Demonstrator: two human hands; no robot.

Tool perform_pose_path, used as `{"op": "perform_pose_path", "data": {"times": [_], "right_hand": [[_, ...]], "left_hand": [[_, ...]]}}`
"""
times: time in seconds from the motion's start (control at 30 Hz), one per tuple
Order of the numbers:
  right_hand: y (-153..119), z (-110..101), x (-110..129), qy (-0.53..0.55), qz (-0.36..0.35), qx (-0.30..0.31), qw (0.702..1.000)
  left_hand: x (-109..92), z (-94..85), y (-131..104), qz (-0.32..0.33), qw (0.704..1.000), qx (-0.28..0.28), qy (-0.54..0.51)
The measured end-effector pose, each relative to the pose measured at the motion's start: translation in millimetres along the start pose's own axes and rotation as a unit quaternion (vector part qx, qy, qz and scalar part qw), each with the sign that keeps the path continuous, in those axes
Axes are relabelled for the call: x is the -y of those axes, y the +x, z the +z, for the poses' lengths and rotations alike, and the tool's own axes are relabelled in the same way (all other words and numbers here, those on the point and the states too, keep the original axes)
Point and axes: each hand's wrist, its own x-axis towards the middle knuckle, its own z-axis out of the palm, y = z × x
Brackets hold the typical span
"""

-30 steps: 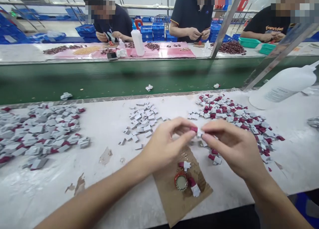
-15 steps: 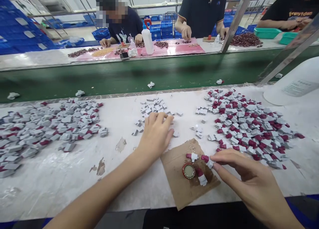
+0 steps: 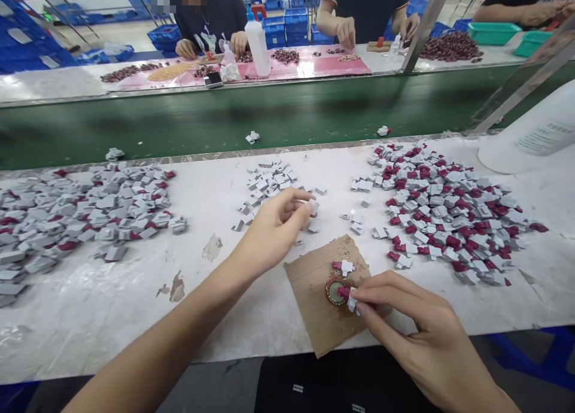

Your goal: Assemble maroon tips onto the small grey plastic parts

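Observation:
Between thumb and fingertips, my left hand pinches a small grey piece, just in front of the middle cluster of grey pieces. My right hand grips a maroon and grey piece, its maroon end over a round red-rimmed cap. The cap sits on a brown cardboard sheet. Another maroon and grey piece lies on the cardboard behind the cap.
Piles of grey and maroon pieces lie at the left and right. A large white bottle stands at the right edge. Beyond the green strip, several people work at another table.
My left hand has drawn its fingers together on a grey piece. My right hand has brought its piece left and down to the cap. The view has tilted slightly downward.

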Motion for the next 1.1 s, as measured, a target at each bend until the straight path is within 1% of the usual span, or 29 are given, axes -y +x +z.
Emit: {"op": "perform_pose_path", "data": {"times": [0.03,0.07,0.13,0.2,0.23,0.3,0.4,0.47,0.53,0.6,0.7,0.77,0.87,0.93,1.0,1.1], "right_hand": [[1.1,0.2,1.3,-0.003,-0.005,-0.001,1.000],[2.2,0.3,2.6,-0.006,-0.009,-0.002,1.000],[3.9,0.1,4.4,-0.010,-0.014,0.001,1.000],[4.8,0.1,5.0,-0.013,-0.015,0.008,1.000],[4.9,0.2,4.9,-0.015,-0.017,0.011,1.000],[4.7,1.0,4.5,-0.018,-0.021,0.012,1.000],[4.4,1.9,5.4,-0.017,-0.022,0.009,1.000],[4.7,0.8,6.8,-0.011,-0.012,0.011,1.000],[6.1,-2.3,7.3,0.002,0.009,0.000,1.000],[9.0,-6.7,5.6,0.024,0.035,-0.032,0.999],[16.4,-11.3,-1.9,0.090,0.068,-0.082,0.990],[22.4,-10.9,-8.1,0.169,0.085,-0.118,0.975],[30.4,-6.3,-14.3,0.269,0.111,-0.180,0.940],[33.8,-3.3,-15.4,0.293,0.123,-0.193,0.928],[35.5,-2.0,-15.1,0.295,0.122,-0.184,0.930],[36.2,-2.6,-14.5,0.284,0.118,-0.179,0.934]], "left_hand": [[-3.2,0.8,-2.8,-0.039,0.997,0.012,-0.070],[-5.7,1.5,-5.1,-0.078,0.987,0.028,-0.134],[-8.0,2.4,-8.5,-0.141,0.958,0.061,-0.243],[-7.2,2.7,-11.2,-0.174,0.934,0.084,-0.301],[-6.1,2.6,-12.8,-0.179,0.930,0.088,-0.309],[-3.4,2.1,-16.5,-0.166,0.938,0.092,-0.290],[-0.4,0.3,-22.1,-0.099,0.971,0.101,-0.193],[0.5,-0.9,-24.2,-0.056,0.986,0.091,-0.125],[0.6,-0.8,-24.6,-0.036,0.993,0.071,-0.092],[0.1,1.8,-23.9,-0.025,0.993,0.064,-0.092],[-1.7,10.7,-22.8,-0.006,0.988,0.091,-0.127],[-3.3,17.8,-22.5,-0.002,0.979,0.117,-0.167],[-5.5,26.0,-22.5,-0.013,0.967,0.143,-0.212],[-6.8,28.7,-22.8,-0.024,0.963,0.158,-0.215],[-8.0,30.1,-23.4,-0.031,0.964,0.172,-0.200],[-8.6,31.4,-24.3,-0.039,0.966,0.177,-0.185]]}}
